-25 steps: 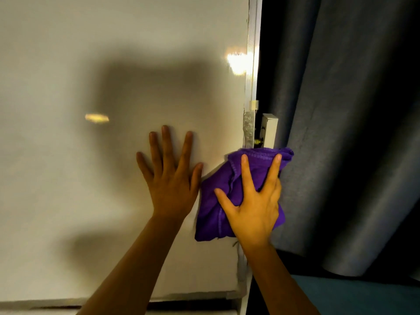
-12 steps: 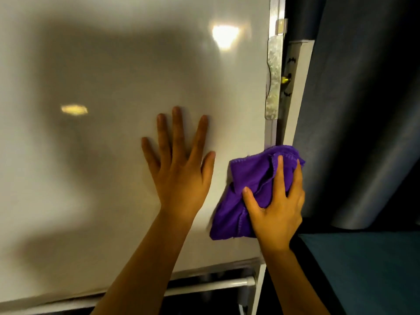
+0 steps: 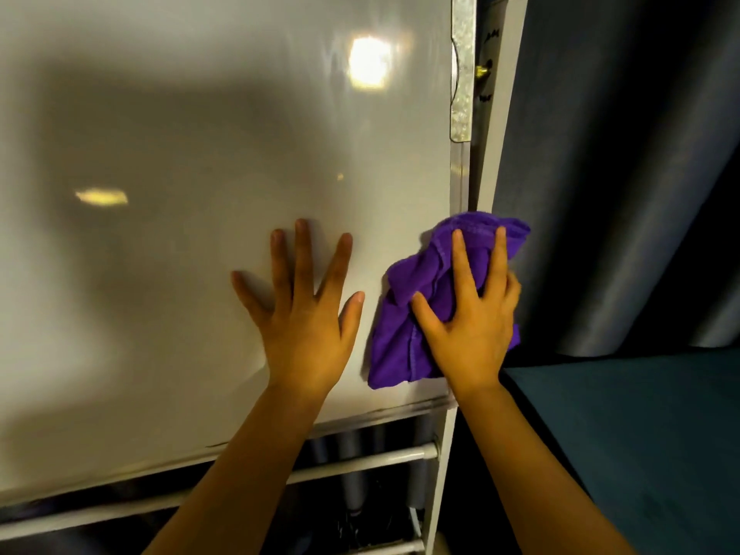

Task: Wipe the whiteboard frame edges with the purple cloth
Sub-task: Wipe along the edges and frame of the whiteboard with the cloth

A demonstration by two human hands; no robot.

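The whiteboard (image 3: 192, 242) fills the left and middle of the view, with its metal right frame edge (image 3: 459, 178) running down to the lower right corner. A crumpled purple cloth (image 3: 404, 330) lies over that edge near the bottom. My right hand (image 3: 470, 314) presses on the cloth with fingers spread, wrapping it around the frame edge. My left hand (image 3: 306, 318) lies flat on the board surface just left of the cloth, fingers apart and holding nothing. The frame section under the cloth is hidden.
A silver bracket (image 3: 463, 74) and a white stand post (image 3: 498, 114) sit at the upper right of the frame. A dark grey curtain (image 3: 624, 166) hangs to the right. White crossbars (image 3: 360, 464) run below the board, and a teal surface (image 3: 640, 434) lies at lower right.
The cloth and my right hand have slid down the right frame edge, away from the bracket and toward the bottom corner. My left hand stays flat on the board.
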